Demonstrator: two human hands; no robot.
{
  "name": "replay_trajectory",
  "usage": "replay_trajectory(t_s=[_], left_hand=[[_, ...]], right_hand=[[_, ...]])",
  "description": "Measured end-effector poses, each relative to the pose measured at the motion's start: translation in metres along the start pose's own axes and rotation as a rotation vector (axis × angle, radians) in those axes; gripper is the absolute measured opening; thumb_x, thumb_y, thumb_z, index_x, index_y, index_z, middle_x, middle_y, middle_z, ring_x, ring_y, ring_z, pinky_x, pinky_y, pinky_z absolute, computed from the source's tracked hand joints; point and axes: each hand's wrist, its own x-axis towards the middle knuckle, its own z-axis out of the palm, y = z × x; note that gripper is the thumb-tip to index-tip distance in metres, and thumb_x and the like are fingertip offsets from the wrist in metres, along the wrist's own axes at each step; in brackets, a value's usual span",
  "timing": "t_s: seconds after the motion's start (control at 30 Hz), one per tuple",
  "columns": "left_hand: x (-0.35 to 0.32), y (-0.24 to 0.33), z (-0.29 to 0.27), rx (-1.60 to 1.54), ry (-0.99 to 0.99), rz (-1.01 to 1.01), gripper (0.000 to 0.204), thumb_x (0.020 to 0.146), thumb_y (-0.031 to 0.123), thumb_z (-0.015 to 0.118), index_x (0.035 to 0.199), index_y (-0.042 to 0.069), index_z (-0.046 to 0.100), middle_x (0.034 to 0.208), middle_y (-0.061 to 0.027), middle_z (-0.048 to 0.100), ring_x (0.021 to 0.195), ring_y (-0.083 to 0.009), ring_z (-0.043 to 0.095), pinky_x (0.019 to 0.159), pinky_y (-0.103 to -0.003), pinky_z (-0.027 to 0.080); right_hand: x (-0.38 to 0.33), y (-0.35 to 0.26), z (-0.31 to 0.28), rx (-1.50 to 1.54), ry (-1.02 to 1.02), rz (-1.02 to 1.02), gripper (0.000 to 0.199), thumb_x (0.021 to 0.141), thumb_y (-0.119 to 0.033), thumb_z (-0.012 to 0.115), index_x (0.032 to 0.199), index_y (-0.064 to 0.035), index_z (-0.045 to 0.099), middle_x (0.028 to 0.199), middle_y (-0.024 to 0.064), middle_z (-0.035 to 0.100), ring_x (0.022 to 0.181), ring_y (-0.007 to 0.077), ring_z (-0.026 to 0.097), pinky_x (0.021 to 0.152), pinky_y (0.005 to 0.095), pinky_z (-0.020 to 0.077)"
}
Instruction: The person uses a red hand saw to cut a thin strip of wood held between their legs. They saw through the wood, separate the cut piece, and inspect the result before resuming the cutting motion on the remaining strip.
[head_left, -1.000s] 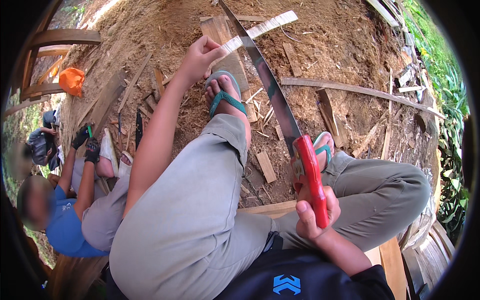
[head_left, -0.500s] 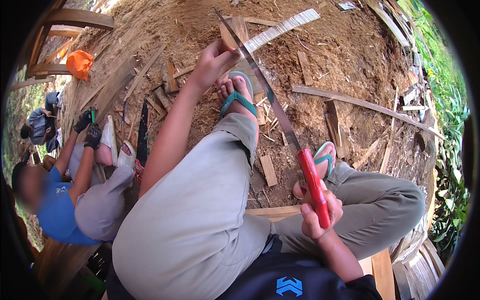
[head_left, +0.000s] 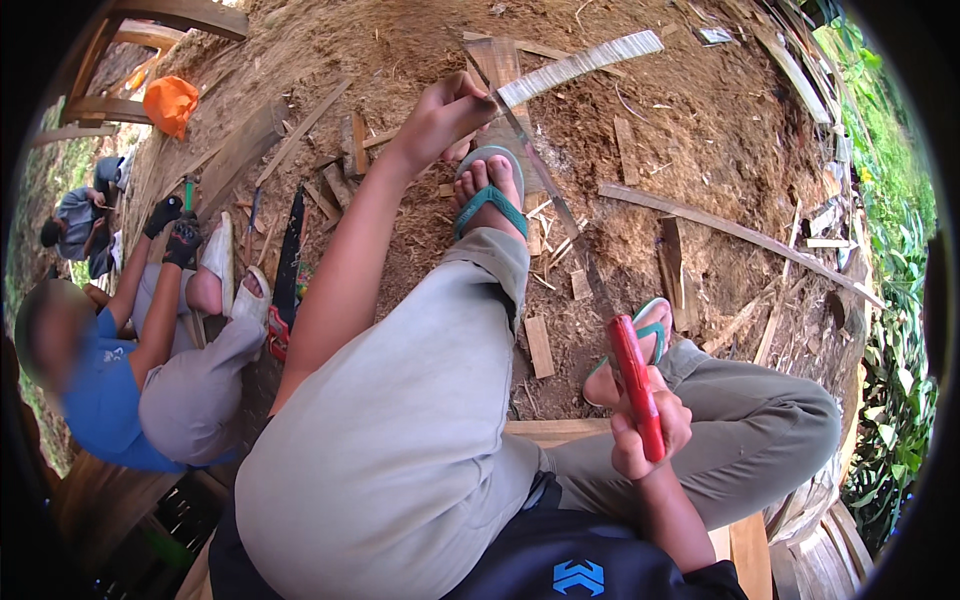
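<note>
My right hand (head_left: 652, 428) is wrapped round the red handle of a handsaw (head_left: 640, 385). The saw's long thin blade, blurred now, slants up and left across the ground between my feet. At the upper middle, my left hand (head_left: 440, 118) pinches the left end of a pale, narrow wooden strip (head_left: 590, 65), its fingertips close to the blade. The blade crosses the strip right beside those fingers; whether it has cut into the wood I cannot tell. Under the strip lies a flat board (head_left: 495, 62), and my sandalled left foot (head_left: 490, 195) is at its near end.
A long thin batten (head_left: 740, 232) lies to the right, with wood offcuts (head_left: 538, 345) and sawdust around. My right foot (head_left: 640, 350) is near the saw handle. At left a gloved person in blue (head_left: 130, 390) sits near a black-bladed saw (head_left: 290, 255). An orange bag (head_left: 171, 105) lies beyond.
My right hand and the saw handle have shifted slightly toward me, and the blade has blurred. My left hand stays on the strip. The whole view has drifted a little.
</note>
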Motion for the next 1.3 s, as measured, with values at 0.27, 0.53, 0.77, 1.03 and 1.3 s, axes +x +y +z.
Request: replay_trajectory(t_s=[0.27, 0.53, 0.77, 1.03, 1.3], left_hand=[[0.002, 0.006, 0.001, -0.02, 0.007, -0.013, 0.016, 0.093, 0.019, 0.069, 0.093, 0.006, 0.059, 0.074, -0.0062, 0.062, 0.041, -0.0075, 0.046, 0.036, -0.025, 0.032], [0.004, 0.005, 0.0, 0.002, 0.002, 0.021, 0.019, 0.093, 0.02, 0.069, 0.092, 0.004, 0.059, 0.074, -0.007, 0.064, 0.042, -0.0074, 0.046, 0.035, -0.025, 0.032], [0.007, -0.001, 0.002, 0.038, 0.021, 0.027, 0.024, 0.091, 0.024, 0.071, 0.091, 0.004, 0.057, 0.075, -0.007, 0.064, 0.042, -0.0081, 0.047, 0.036, -0.024, 0.033], [0.004, 0.0, -0.001, 0.024, 0.001, 0.034, 0.022, 0.091, 0.023, 0.068, 0.09, 0.005, 0.056, 0.075, -0.0066, 0.065, 0.042, -0.0082, 0.047, 0.036, -0.025, 0.034], [0.008, -0.01, -0.001, 0.127, 0.033, 0.021, 0.028, 0.09, 0.03, 0.069, 0.09, 0.006, 0.056, 0.076, -0.0053, 0.065, 0.048, -0.0074, 0.051, 0.039, -0.024, 0.037]], right_hand=[[0.003, 0.002, -0.003, -0.045, -0.019, -0.052, 0.022, 0.054, 0.001, 0.064, 0.075, 0.0063, 0.06, 0.066, 0.0141, 0.061, 0.057, 0.0307, 0.059, 0.063, 0.0387, 0.0502], [0.004, 0.001, -0.004, -0.082, -0.028, -0.057, 0.024, 0.052, 0.001, 0.062, 0.076, 0.0067, 0.062, 0.07, 0.0162, 0.065, 0.06, 0.0321, 0.063, 0.065, 0.0398, 0.0527], [0.004, -0.001, -0.005, -0.127, -0.045, -0.014, 0.026, 0.053, 0.002, 0.062, 0.078, 0.0073, 0.063, 0.075, 0.0181, 0.068, 0.064, 0.0334, 0.067, 0.068, 0.0404, 0.0546], [0.007, 0.001, -0.003, -0.148, -0.049, -0.075, 0.028, 0.052, 0.003, 0.06, 0.079, 0.0082, 0.063, 0.073, 0.0177, 0.067, 0.061, 0.0334, 0.064, 0.065, 0.0392, 0.0532], [0.004, 0.0, 0.003, -0.157, -0.031, -0.02, 0.029, 0.053, 0.003, 0.06, 0.08, 0.0096, 0.062, 0.072, 0.0173, 0.066, 0.061, 0.0319, 0.063, 0.064, 0.0378, 0.0527]])
